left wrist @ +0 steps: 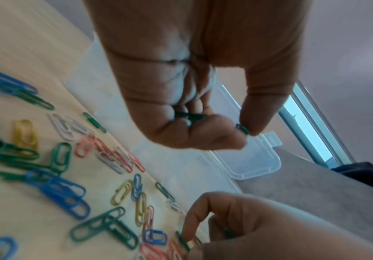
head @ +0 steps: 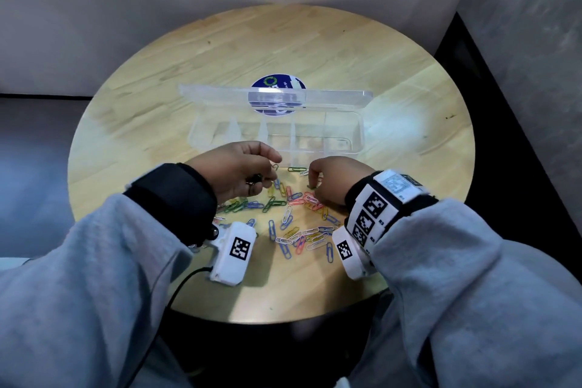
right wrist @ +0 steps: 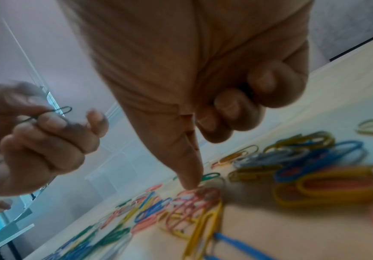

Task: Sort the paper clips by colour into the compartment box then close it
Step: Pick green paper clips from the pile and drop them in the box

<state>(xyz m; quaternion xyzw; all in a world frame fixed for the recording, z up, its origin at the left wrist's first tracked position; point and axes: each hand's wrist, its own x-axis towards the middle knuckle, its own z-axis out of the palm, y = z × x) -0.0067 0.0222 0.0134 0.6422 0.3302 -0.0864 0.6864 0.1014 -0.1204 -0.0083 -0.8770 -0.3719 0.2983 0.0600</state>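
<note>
Loose paper clips point(head: 293, 220) in green, blue, yellow, pink and white lie scattered on the round wooden table point(head: 346, 50). Behind them stands the clear compartment box point(head: 362, 135), its lid point(head: 220, 94) raised at the back; I see no clips in it. My left hand point(head: 274, 164) hovers before the box, thumb and forefinger pinching a green clip point(left wrist: 242, 129), with more green clips point(left wrist: 190, 115) tucked in the palm. My right hand point(head: 311, 187) reaches down into the pile. Its forefinger and thumb pinch a green clip point(left wrist: 182, 241) on the table, other fingers curled.
A blue round sticker point(head: 278, 85) sits on the table behind the lid. White camera units point(head: 234, 255) hang under both wrists, close above the clips. The table's front edge point(head: 283, 320) is near my lap; grey walls enclose the back and right.
</note>
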